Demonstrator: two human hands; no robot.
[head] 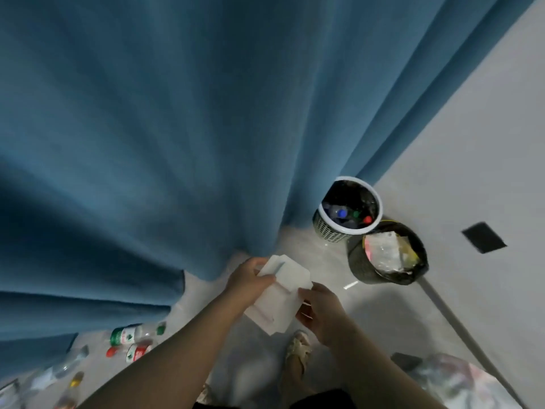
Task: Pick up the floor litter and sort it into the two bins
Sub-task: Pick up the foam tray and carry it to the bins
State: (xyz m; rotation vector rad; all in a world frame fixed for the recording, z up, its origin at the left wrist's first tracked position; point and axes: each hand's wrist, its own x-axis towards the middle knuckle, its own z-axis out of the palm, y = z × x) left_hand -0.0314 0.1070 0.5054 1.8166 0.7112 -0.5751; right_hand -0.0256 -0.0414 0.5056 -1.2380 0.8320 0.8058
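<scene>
"Both hands hold the flat white foam pieces [280, 305] mid-air — left hand [249, 280] curled round the top, right hand [323, 312] pinching an edge. Which bin?"
"Likely the black-bagged round bin [362, 268] (wrappers [382, 246] inside) — release squarely over it."

No words can be read. The green bottle label [121, 335] and the red bottle label [137, 352] on the floor are too blurry.

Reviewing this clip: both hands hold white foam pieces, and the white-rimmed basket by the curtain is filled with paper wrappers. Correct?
Not quite. The head view shows the white-rimmed basket holding capped bottles, not paper wrappers. The left hand and right hand do hold the white foam pieces.
</scene>
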